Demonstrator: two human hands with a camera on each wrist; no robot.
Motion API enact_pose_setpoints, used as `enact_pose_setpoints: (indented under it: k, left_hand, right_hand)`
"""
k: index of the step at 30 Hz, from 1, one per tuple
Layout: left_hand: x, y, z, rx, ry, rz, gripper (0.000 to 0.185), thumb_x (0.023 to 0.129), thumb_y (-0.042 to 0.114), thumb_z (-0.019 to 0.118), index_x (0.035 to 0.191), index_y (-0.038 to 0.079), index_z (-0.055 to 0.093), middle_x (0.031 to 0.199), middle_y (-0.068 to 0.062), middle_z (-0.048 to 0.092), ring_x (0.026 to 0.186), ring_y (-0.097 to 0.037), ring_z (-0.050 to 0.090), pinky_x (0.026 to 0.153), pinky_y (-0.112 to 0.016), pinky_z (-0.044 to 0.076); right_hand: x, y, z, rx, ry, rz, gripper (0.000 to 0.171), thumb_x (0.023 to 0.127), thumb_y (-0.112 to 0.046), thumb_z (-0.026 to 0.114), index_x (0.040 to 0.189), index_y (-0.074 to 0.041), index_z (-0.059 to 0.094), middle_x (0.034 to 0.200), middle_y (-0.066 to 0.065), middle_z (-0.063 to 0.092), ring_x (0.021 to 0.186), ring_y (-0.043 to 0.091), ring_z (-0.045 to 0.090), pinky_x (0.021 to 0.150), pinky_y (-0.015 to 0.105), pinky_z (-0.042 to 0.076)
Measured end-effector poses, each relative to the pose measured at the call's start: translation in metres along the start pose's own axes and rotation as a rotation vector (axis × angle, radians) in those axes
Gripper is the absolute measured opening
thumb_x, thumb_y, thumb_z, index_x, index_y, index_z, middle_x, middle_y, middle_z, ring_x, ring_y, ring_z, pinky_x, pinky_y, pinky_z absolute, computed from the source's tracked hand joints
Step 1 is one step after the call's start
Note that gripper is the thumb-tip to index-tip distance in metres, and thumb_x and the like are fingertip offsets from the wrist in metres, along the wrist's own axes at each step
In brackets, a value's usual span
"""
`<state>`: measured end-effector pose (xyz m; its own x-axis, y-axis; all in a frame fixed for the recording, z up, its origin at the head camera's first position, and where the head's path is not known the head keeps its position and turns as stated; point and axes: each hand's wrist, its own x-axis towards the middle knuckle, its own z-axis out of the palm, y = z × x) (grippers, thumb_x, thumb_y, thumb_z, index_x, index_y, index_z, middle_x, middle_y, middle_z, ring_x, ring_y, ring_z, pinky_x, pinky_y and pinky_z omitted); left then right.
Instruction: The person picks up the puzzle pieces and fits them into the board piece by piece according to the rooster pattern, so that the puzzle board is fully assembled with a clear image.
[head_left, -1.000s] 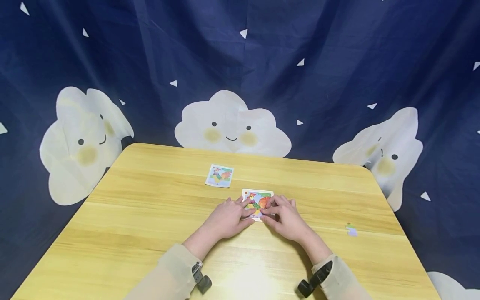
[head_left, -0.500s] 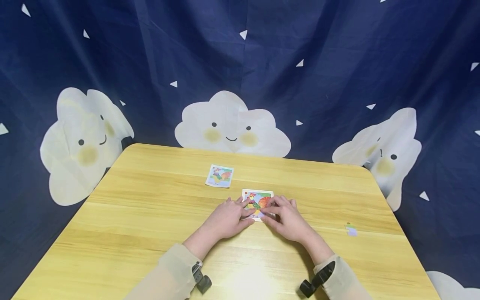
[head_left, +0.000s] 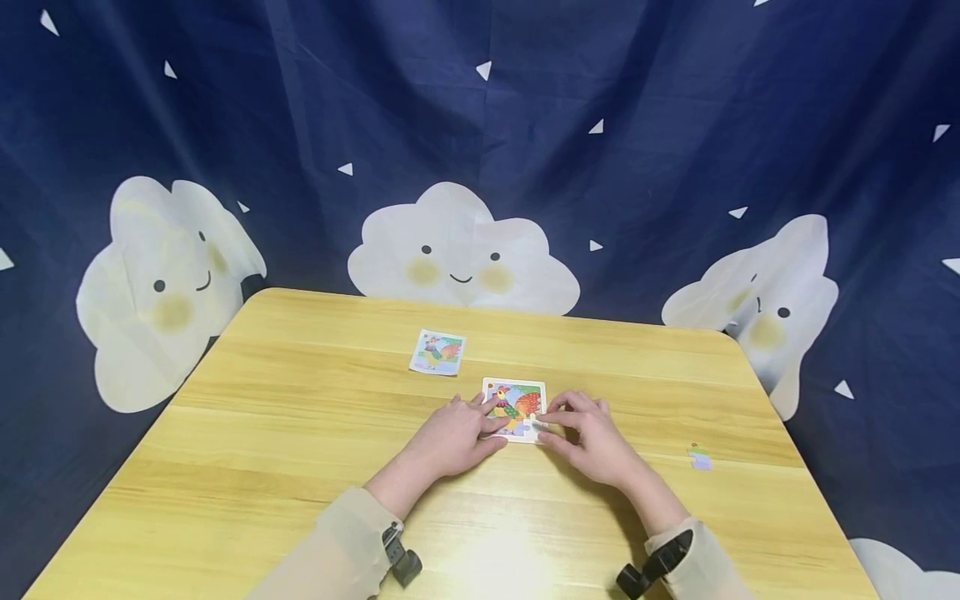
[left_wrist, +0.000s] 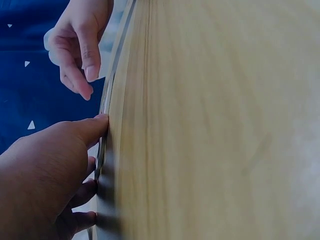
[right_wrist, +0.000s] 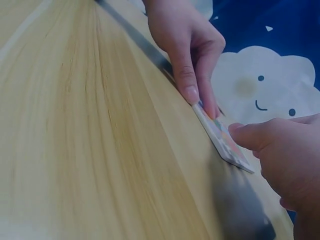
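Both hands on puzzle board (head_left: pixel 514 407), frame centre. Left hand (head_left: pixel 456 433) flat, fingers pressing board's left edge. Right hand (head_left: pixel 592 433) fingers curled at right edge; gripping or not, can't tell. Step, imo: seating pieces. Loose piece (head_left: pixel 700 457) lies lower right; next needs reach + align.

You get bright, even light from above; a glare patch sits on the counter (head_left: pixel 495 558) near you. The head view bends at its edges. Both wrist views blur up close, and soft shadows lie under each hand.
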<state>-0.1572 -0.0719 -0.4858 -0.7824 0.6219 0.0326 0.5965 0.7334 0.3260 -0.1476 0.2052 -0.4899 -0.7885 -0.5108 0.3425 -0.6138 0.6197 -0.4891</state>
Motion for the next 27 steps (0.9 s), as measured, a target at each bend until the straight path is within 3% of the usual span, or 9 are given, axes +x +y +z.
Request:
enact_pose_setpoints:
  k: [15,27]
  left_hand:
    - [0.000,-0.001,0.002,-0.007,0.005,0.005,0.043,0.108,0.047,0.058,0.141,0.023,0.071,0.157,-0.006,0.052,0.147,-0.032,0.045,0.118,-0.061,0.036]
    - [0.000,-0.001,0.003,-0.006,0.008,0.000,0.043,0.108,0.048,0.057,0.142,0.024,0.071,0.157,-0.005,0.052,0.147,-0.031,0.046,0.118,-0.061,0.036]
  right_hand:
    - [-0.030,0.015,-0.031,0.005,0.044,0.035,0.029,0.091,-0.017,0.086,0.118,-0.008,0.082,0.116,-0.007,0.064,0.107,0.013,0.055,0.083,0.042,0.026]
    - [-0.059,0.034,-0.062,-0.002,0.111,0.039,0.037,0.087,-0.008,0.087,0.122,-0.002,0.077,0.116,0.001,0.069,0.102,0.018,0.063,0.086,0.043,0.030]
